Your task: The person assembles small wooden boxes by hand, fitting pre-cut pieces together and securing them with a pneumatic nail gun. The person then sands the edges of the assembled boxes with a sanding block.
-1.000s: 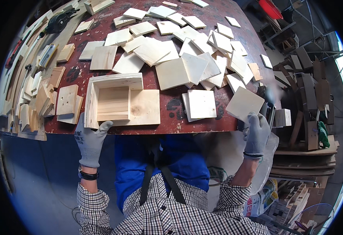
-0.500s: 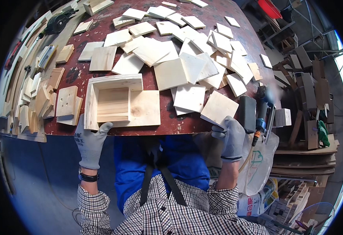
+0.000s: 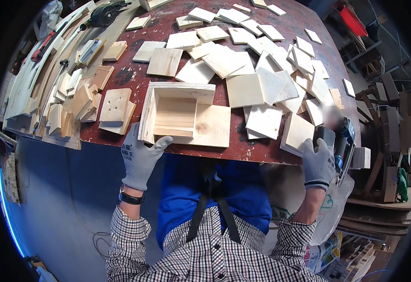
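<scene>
A partly built wooden box (image 3: pixel 175 115) sits at the table's near edge, its left and back walls upright. A flat board (image 3: pixel 213 124) extends from it on the right. My left hand (image 3: pixel 142 157), in a grey glove, grips the box's near left corner, thumb in front and the other fingers mostly hidden beside the wall. My gloved right hand (image 3: pixel 319 164) is at the near end of a nail gun (image 3: pixel 344 145), its fingers apart over the dark block-shaped part (image 3: pixel 326 136). Just left of those fingers lie stacked square wooden boards (image 3: pixel 298 132).
Many loose square boards (image 3: pixel 245 89) cover the middle of the red table (image 3: pixel 205 152). Small wood pieces (image 3: pixel 116 104) and a black power tool (image 3: pixel 106 15) are on the left. Cardboard sheets (image 3: pixel 379 211) and a red basin (image 3: pixel 354 21) stand beyond the right edge.
My right hand has left the edge of the square boards and moved right to the nail gun. My left hand stays on the box. The whole view has shifted.
</scene>
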Demonstrator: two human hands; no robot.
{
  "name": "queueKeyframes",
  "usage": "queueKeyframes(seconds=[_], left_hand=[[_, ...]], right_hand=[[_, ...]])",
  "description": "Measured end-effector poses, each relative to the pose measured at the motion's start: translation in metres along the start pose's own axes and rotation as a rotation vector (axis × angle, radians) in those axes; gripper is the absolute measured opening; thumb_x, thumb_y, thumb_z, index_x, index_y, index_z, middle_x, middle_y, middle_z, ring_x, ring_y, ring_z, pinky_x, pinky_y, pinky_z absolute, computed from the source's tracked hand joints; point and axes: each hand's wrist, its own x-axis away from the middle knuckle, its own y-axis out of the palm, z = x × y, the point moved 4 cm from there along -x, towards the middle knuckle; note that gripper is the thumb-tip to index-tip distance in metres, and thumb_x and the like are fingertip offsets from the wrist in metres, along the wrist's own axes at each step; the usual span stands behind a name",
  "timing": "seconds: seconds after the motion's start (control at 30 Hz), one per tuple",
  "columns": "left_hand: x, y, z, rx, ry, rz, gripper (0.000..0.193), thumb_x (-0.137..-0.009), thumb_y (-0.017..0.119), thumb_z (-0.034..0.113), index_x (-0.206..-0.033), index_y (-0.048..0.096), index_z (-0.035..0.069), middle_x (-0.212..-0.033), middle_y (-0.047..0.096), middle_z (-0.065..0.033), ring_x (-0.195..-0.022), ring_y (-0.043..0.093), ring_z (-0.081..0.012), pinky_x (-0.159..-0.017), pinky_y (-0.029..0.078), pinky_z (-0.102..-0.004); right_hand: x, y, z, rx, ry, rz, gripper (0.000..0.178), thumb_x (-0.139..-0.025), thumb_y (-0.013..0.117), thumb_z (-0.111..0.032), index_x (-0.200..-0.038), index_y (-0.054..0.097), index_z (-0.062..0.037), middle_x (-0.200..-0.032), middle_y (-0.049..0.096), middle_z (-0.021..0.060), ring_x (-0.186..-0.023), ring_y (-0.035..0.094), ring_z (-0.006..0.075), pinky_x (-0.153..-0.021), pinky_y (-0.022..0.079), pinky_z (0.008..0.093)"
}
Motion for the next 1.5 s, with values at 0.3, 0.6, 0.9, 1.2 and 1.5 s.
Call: queueKeyframes(seconds=[0.3,0.6,0.9,1.2,1.5], left_hand=[[-0.001,-0.004,0.005,-0.007,-0.004,-0.023,0.071,-0.078,0.093,0.051,-0.122,0.068,0.001,-0.104,0.072,-0.0155,-0.093,0.073,-0.0359,-0.081,0.059,-0.0436],[0.003,0.004,-0.004,0.002,-0.050,-0.072,0.070,-0.075,0.095,0.039,-0.128,0.066,0.004,-0.109,0.070,-0.0145,-0.100,0.071,-0.0344,-0.085,0.059,-0.0434],[0.001,-0.001,-0.002,-0.062,-0.004,-0.040,0.068,-0.075,0.094,0.040,-0.127,0.067,0.004,-0.109,0.071,-0.0144,-0.098,0.071,-0.0349,-0.085,0.059,-0.0437],[-0.003,0.001,0.001,-0.026,0.010,-0.013,0.062,-0.079,0.094,0.044,-0.118,0.071,0.001,-0.100,0.075,-0.0162,-0.090,0.075,-0.0355,-0.077,0.060,-0.0427],[-0.009,0.002,0.008,-0.019,0.017,-0.074,0.083,-0.076,0.090,0.062,-0.129,0.066,0.002,-0.108,0.071,-0.0152,-0.095,0.073,-0.0320,-0.081,0.061,-0.0434]], right_hand=[[0.078,0.017,-0.190,-0.640,-0.957,-0.019,0.035,-0.098,0.065,-0.027,-0.124,0.070,-0.0031,-0.122,0.064,0.0172,-0.120,0.059,0.0360,-0.106,0.042,0.0509],[0.087,0.053,-0.213,-0.713,-0.987,-0.054,0.050,-0.088,0.066,-0.033,-0.128,0.066,-0.0031,-0.133,0.060,0.0177,-0.133,0.049,0.0401,-0.114,0.033,0.0554],[0.087,0.045,-0.219,-0.649,-1.009,-0.094,0.072,-0.086,0.073,-0.053,-0.133,0.061,0.0002,-0.134,0.057,0.0179,-0.129,0.050,0.0391,-0.111,0.034,0.0537],[0.100,0.059,-0.227,-0.433,-0.951,0.089,0.078,-0.080,0.086,-0.051,-0.135,0.056,-0.0030,-0.134,0.055,0.0145,-0.124,0.054,0.0356,-0.100,0.040,0.0536],[0.096,0.062,-0.221,-0.482,-0.925,0.110,0.075,-0.078,0.087,-0.051,-0.132,0.059,-0.0079,-0.131,0.057,0.0109,-0.122,0.056,0.0321,-0.099,0.040,0.0513]])
